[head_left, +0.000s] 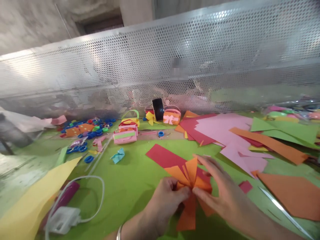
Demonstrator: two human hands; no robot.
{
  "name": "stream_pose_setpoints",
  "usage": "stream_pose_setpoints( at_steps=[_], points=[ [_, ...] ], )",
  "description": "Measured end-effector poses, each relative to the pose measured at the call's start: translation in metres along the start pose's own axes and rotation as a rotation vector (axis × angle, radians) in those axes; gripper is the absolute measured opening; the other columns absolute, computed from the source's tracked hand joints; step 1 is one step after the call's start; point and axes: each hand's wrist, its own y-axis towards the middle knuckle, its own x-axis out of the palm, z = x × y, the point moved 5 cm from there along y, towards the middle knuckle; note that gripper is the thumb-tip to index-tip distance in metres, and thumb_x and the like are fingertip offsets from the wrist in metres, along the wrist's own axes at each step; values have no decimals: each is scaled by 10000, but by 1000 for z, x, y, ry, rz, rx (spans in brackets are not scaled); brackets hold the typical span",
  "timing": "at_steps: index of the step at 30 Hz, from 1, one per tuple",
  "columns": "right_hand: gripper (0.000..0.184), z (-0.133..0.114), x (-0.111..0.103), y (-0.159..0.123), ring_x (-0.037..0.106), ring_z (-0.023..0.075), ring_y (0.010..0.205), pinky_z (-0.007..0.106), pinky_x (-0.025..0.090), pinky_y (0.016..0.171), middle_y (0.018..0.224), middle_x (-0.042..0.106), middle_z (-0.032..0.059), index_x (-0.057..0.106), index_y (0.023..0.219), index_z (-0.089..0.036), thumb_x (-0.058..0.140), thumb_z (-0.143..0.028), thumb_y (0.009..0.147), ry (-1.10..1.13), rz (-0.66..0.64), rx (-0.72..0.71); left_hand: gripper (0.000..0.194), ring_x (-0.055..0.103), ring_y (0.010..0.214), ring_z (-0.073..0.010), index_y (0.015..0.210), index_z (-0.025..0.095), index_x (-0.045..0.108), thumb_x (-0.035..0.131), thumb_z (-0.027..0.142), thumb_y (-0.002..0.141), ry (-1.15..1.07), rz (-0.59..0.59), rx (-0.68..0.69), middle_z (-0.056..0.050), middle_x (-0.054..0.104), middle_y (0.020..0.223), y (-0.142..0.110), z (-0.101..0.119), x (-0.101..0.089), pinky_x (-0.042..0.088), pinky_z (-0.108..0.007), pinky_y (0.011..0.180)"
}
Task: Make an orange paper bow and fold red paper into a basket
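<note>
An orange paper bow (191, 171) with pointed loops and hanging tails is between my hands, low in the head view. My left hand (166, 196) pinches it near the centre from the left, thumb on the front. From the right, my right hand (220, 186) has its thumb at the bow's centre and a finger up by the top loop. Some fingers of both hands are hidden behind the paper. Just beyond the bow, a red paper strip (161, 156) lies on the green tabletop (132, 180), partly covered by it.
Pink sheets (220, 125) and orange paper (290, 193) lie at right, near a metal ruler-like strip (285, 210). Small paper bags (125, 136) and a phone (158, 109) stand by the perforated metal panel (150, 66). A white charger (63, 220) with cable lies left, near blue-handled scissors (76, 148).
</note>
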Motion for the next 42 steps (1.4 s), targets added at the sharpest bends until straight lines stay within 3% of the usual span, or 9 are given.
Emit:
stream_pose_setpoints(
  at_steps=[2,5,9,12,15,22,28,35,42],
  points=[
    [579,-7,-5,1,467,292,1252,456,518,910,1347,484,129,333,1401,-250,510,-394,869,-163,88,-165,203,430,461,-85,600,156,549,635,341,590,55,16,29,22,505,540,3,-1,0,272,-201,443],
    [630,-14,-13,2,418,297,1283,472,494,941,1373,438,155,237,1452,-210,473,-423,908,-282,184,-255,178,411,444,-86,574,165,528,584,321,637,159,74,54,29,488,510,2,1,-2,270,-210,432],
    [557,-21,-17,6,371,310,1303,503,431,989,1411,367,152,374,1388,-204,472,-475,912,-303,159,-323,178,382,447,-80,546,170,505,530,269,692,287,82,125,31,486,503,-4,9,-2,283,-209,436],
    [364,-20,-14,8,366,313,1296,519,437,957,1427,332,121,549,1188,-239,507,-457,900,-251,76,-318,211,338,446,-68,490,185,440,503,197,691,376,103,207,58,411,472,-8,15,-1,256,-199,427],
    [102,-22,-14,8,419,261,1243,461,448,931,1367,397,67,613,864,-250,522,-281,900,-163,59,-311,215,311,421,-64,480,195,407,447,146,686,347,89,241,70,368,450,-10,17,2,237,-202,409],
    [157,-40,-19,-6,536,204,999,341,437,826,1041,578,60,637,777,-224,541,-132,860,-192,165,-481,183,377,460,-89,506,175,503,478,220,682,277,101,147,33,458,481,-1,6,-4,252,-232,453],
    [238,-48,-10,-17,609,140,841,267,417,750,896,724,-14,673,807,-212,486,-82,874,-213,57,-663,169,378,480,-91,521,167,518,535,302,621,87,97,89,29,460,512,3,1,-8,287,-249,489],
    [372,-41,1,-22,604,155,794,326,362,745,863,748,-41,659,801,-216,337,-138,969,-263,61,-647,252,390,478,-78,552,157,541,619,397,560,-70,86,17,23,487,531,-1,0,-7,273,-232,481],
    [331,-34,4,-24,597,168,833,330,357,756,840,746,-23,672,804,-222,384,-163,956,-291,62,-635,313,476,541,-112,642,131,610,682,408,516,-204,44,-20,-8,548,592,1,-3,-2,352,-255,565]
  ],
)
